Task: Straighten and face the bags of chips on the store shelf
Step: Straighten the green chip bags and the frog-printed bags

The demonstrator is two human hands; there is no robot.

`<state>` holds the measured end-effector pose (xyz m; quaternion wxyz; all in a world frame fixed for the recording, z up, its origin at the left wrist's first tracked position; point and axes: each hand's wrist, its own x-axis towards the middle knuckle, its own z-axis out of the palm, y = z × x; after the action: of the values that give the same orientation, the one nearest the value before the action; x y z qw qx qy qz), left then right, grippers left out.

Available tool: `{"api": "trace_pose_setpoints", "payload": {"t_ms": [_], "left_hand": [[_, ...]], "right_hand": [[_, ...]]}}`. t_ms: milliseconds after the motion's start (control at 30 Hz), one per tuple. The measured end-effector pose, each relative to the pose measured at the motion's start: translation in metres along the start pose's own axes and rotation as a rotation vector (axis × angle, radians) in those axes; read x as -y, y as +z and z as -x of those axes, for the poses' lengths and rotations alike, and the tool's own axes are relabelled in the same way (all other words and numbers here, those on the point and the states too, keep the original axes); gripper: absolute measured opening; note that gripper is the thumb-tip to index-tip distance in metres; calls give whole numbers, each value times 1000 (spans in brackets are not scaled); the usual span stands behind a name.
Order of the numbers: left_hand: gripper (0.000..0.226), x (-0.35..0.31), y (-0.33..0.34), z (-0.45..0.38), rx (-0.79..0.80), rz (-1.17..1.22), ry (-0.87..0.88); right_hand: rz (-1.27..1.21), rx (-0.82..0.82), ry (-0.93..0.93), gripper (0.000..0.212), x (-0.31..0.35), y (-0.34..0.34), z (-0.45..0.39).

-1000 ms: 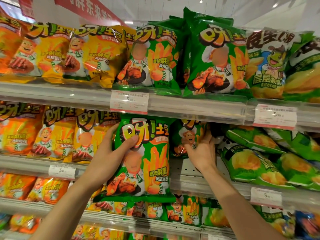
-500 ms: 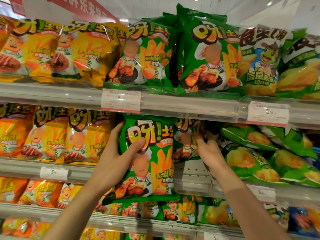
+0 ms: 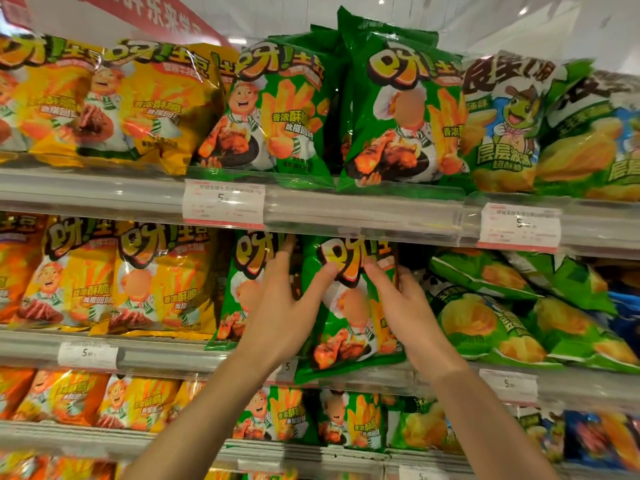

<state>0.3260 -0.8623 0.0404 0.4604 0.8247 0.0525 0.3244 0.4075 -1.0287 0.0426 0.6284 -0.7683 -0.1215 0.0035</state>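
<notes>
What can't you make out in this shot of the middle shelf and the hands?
Head view only:
- Green chef bag: its sides are covered by the left hand and right hand.
- Second green bag: right part hidden behind the left hand.
- Price tags: print too small and blurred.
- Lying green bags: fronts foreshortened; the right frame edge cuts off the row.
</notes>
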Motion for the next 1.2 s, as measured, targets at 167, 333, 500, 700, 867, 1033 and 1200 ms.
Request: {"api": "trace_pose_setpoints", "payload": {"t_ms": [167,333,500,700,867,1033,1200], "left_hand": [[44,27,-21,-8,-305,-325,209],[62,69,-15,0,-251,-490,223],[72,86,-11,2,-220,-472,253],[73,88,-10,1,-216,-518,288],[70,89,-13,-9,-188,-544,294],[74,92,-11,-5,-203,-537,309],[75,92,-8,-2,-205,-540,306]], "right_hand": [[66,-160,-141,81,-8,0,-21],[210,-336,-287,91,-23,22,-4],[385,-341,-422,92,-34,24,14],[516,-277,-423,118,-47,36,14],[619,-335,-478,118,-42,38,-3],[638,-369,-461,119,-61,44,7],[655,-345,-444,116,-62,44,5]]}}
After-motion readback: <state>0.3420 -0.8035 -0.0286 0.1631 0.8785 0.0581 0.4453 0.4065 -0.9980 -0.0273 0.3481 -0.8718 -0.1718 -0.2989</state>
